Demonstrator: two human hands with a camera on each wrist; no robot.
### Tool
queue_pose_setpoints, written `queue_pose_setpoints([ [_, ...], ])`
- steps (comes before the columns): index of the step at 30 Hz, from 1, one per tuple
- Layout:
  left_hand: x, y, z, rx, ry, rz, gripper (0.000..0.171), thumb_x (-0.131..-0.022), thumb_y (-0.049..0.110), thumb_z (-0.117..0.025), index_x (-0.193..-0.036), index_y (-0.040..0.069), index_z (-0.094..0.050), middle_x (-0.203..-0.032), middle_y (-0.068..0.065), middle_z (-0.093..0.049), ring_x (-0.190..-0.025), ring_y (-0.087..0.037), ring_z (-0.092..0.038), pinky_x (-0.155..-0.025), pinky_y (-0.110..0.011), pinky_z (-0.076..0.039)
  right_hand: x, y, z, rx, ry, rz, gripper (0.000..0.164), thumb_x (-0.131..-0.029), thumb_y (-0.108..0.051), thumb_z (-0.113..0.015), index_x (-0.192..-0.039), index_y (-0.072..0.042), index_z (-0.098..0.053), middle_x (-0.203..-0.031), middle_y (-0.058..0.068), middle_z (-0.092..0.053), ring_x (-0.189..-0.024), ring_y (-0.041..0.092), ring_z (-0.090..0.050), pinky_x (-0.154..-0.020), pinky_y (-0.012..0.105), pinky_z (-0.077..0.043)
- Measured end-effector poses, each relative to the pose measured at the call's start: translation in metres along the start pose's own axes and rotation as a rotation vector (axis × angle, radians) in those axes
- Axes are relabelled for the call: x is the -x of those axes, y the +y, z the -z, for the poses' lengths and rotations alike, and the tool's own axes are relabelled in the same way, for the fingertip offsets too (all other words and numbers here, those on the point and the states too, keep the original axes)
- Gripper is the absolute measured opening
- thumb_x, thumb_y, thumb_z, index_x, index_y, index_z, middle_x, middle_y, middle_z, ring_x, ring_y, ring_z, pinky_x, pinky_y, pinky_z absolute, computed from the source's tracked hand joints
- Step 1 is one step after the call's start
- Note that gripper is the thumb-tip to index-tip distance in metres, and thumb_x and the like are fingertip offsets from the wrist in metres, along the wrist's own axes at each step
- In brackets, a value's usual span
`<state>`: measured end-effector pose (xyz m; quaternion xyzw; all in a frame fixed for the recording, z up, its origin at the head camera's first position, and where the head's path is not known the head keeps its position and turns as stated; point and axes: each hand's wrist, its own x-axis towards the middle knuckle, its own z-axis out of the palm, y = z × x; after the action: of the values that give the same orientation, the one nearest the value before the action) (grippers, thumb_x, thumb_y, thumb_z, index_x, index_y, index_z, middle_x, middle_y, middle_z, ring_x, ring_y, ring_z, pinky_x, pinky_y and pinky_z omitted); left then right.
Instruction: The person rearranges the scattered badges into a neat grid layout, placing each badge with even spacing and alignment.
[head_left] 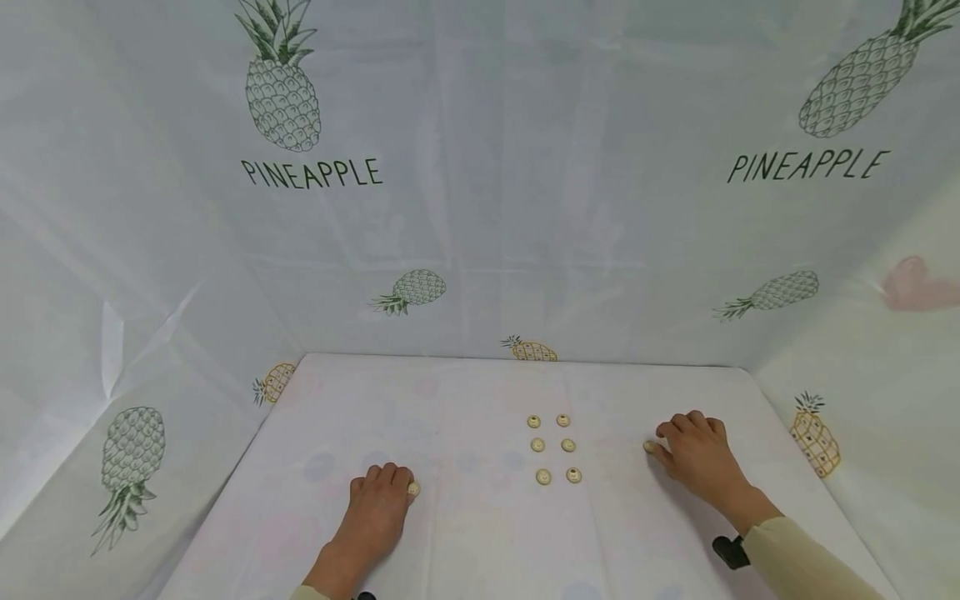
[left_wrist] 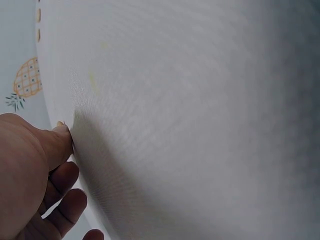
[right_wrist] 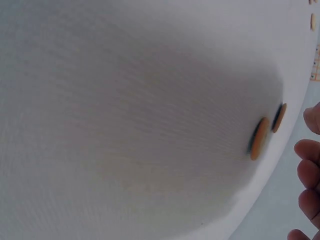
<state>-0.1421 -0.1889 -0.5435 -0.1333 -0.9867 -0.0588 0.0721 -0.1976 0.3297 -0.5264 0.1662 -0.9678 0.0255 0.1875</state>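
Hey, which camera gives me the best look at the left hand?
The head view: it has the left hand fully in frame from above, holding a disc. The left wrist view is closer but cuts the hand off at the left edge. The right wrist view doesn't show it.

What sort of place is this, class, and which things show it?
Probably a tabletop workspace with a staged backdrop: a cloth-covered table, pineapple-print sheeting behind and beside it, and small round pieces, six of them set in two columns.
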Motion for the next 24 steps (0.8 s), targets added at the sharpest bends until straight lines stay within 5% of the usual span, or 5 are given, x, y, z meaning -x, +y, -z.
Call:
queue_pose_setpoints([
  [6, 0.0, 0.002, 0.003, 0.003, -0.009, 0.009, 0.024, -0.095, 0.024, -0.079, -0.109, 0.011, -0.064, -0.098, -0.001, -0.059, -0.092, -0.021, -0.052, -0.083, -0.051, -0.048, -0.001, 0.001, -0.007, 0.027, -0.061, -0.03, 0.029, -0.094, -0.034, -0.08, -0.097, -0.007, -0.071, -0.098, 0.009, -0.066, -0.101, 0.036, -0.056, -0.093, 0.064, -0.041],
  [14, 0.0, 0.001, 0.003, -0.014, 0.01, -0.007, 0.025, -0.094, 0.025, -0.08, -0.107, 0.011, -0.064, -0.095, 0.0, -0.057, -0.089, -0.02, -0.051, -0.08, -0.049, -0.047, -0.003, 0.001, -0.014, 0.043, -0.033, 0.01, 0.022, -0.091, -0.029, -0.084, -0.089, -0.01, -0.072, -0.088, 0.002, -0.063, -0.093, 0.03, -0.055, -0.088, 0.06, -0.043],
  [18, 0.001, 0.001, 0.001, -0.012, 0.016, -0.01, 0.025, -0.094, 0.025, -0.08, -0.107, 0.011, -0.064, -0.095, 0.001, -0.057, -0.089, -0.019, -0.051, -0.08, -0.048, -0.046, -0.003, 0.003, -0.017, -0.015, 0.007, 0.065, 0.012, -0.088, -0.018, -0.085, -0.093, -0.014, -0.075, -0.091, -0.001, -0.065, -0.092, 0.026, -0.054, -0.084, 0.056, -0.042],
  [24, 0.001, 0.0, 0.0, -0.004, 0.014, -0.006, 0.024, -0.094, 0.025, -0.08, -0.106, 0.012, -0.064, -0.094, 0.002, -0.056, -0.089, -0.019, -0.05, -0.082, -0.049, -0.047, -0.004, 0.002, -0.016, -0.072, 0.022, 0.083, 0.03, -0.081, -0.002, -0.084, -0.107, -0.013, -0.075, -0.096, 0.002, -0.066, -0.095, 0.029, -0.055, -0.083, 0.056, -0.042],
])
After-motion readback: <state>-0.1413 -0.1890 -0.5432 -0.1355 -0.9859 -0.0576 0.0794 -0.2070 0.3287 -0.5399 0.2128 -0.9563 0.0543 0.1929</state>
